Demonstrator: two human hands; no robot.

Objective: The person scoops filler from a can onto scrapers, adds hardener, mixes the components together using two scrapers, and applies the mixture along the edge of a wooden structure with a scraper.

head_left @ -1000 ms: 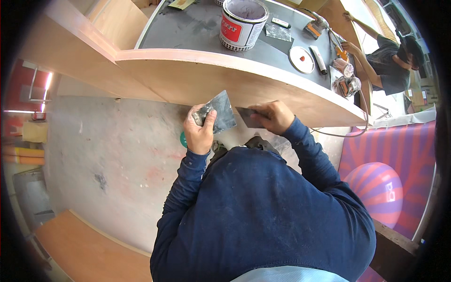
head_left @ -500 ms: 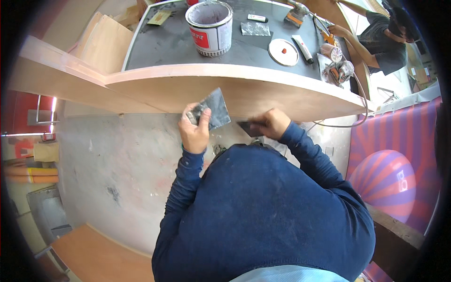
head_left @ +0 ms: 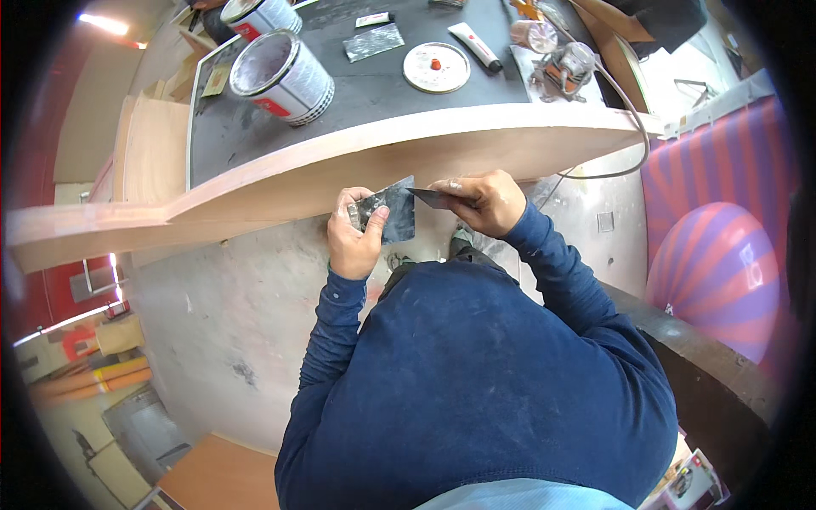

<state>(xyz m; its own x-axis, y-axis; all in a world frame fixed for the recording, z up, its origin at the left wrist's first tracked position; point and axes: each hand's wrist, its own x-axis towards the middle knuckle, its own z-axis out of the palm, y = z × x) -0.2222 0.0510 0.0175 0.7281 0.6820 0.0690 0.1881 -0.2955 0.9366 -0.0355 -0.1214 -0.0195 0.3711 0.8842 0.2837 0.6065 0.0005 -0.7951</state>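
My left hand is closed round a grey, smeared flat filler spreader, thumb across its face. In my right hand is a dark filler knife, pinched between thumb and fingers. Its tip lies at the upper right edge of the spreader; whether the two touch I cannot tell. Pale smears mark my fingers. Both hands are in front of my body, just below the curved wooden edge of the counter. Beyond that edge stands an open tin with greyish residue inside.
On the dark countertop lie a round white lid with a red dab, a tube, a smeared sheet and a sander-like tool. A hose hangs over the right edge. Another person is at the far right.
My right hand has risen, bringing the filler knife up to the spreader. The spreader is turned more upright. My view has swung right, so the counter and tins appear further left.
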